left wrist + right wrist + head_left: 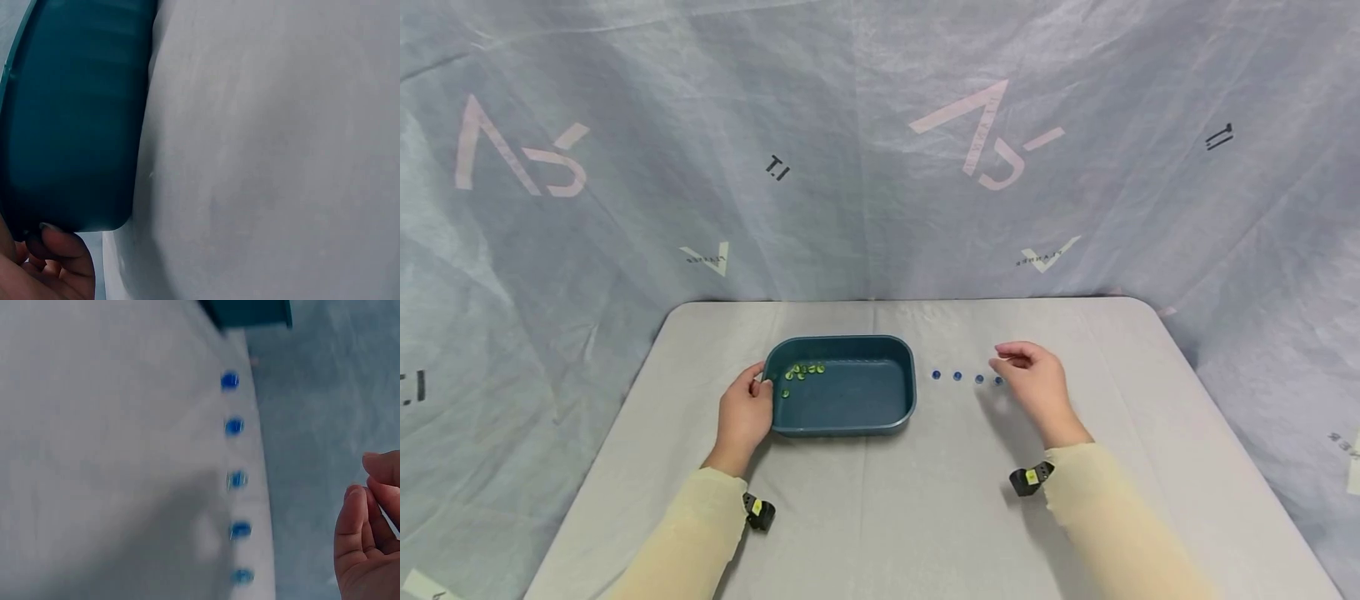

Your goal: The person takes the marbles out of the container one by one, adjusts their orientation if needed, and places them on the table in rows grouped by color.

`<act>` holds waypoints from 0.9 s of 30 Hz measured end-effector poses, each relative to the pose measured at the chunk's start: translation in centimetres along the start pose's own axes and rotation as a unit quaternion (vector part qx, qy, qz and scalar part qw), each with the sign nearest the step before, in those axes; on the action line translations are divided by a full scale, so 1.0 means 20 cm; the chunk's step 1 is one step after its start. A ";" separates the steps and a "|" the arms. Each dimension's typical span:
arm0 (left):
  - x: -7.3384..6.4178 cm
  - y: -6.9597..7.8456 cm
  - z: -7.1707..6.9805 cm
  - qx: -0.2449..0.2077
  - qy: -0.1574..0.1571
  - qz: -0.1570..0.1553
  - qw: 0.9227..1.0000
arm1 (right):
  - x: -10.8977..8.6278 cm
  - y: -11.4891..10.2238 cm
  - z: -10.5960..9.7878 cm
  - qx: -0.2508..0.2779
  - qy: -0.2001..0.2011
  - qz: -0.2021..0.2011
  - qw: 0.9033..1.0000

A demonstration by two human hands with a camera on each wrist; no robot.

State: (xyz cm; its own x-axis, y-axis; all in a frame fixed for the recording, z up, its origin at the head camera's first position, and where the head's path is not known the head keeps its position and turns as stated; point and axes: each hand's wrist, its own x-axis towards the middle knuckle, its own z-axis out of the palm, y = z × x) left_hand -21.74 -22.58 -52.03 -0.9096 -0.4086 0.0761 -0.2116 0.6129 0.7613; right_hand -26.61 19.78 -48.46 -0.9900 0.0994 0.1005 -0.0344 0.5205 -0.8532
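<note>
A dark teal rectangular tray (850, 402) stands on the table, and several small green glass marbles (812, 369) lie at its left end. My left hand (747, 418) grips the tray's left rim, thumb at the top edge and fingers curled against the outside wall. To the tray's right, several small blue glass marbles (957, 376) form a row. Over the right end of this row is my right hand (1036, 385), thumb and index finger apart with nothing visible between them. In the right wrist view the marbles (234, 426) look blurred, beside the loosely curled fingers (351, 515).
A pale cloth covers the table (880, 517), whose back corners are rounded. Behind it hangs a grey-blue printed curtain (820, 225), also along both sides. A small black camera is strapped to each wrist.
</note>
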 end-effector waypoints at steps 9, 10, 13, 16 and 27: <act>0.00 -0.01 0.00 0.004 -0.006 0.000 1.000 | -0.01 -0.15 0.20 0.014 -0.046 -0.028 0.998; 0.00 -0.01 0.00 0.004 -0.006 0.000 1.000 | -0.01 -0.17 0.23 0.014 -0.050 -0.034 0.998; 0.00 -0.01 0.00 0.003 -0.004 0.000 1.000 | -0.01 -0.22 0.29 0.017 -0.063 -0.052 0.997; 0.00 -0.01 0.00 0.003 -0.001 0.003 1.000 | -0.01 -0.28 0.35 0.018 -0.077 -0.067 0.995; 0.00 -0.01 0.01 -0.003 -0.001 0.003 1.000 | -0.03 -0.42 0.53 -0.001 -0.128 -0.114 0.985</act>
State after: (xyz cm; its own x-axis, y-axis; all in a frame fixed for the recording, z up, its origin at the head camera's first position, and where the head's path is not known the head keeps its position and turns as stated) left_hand -21.79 -22.63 -52.26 -0.9115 -0.4036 0.0795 -0.2039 0.6111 0.7648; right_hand -27.18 6.27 -46.74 -0.9588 -0.2368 0.1567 -0.2595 0.5066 -0.8222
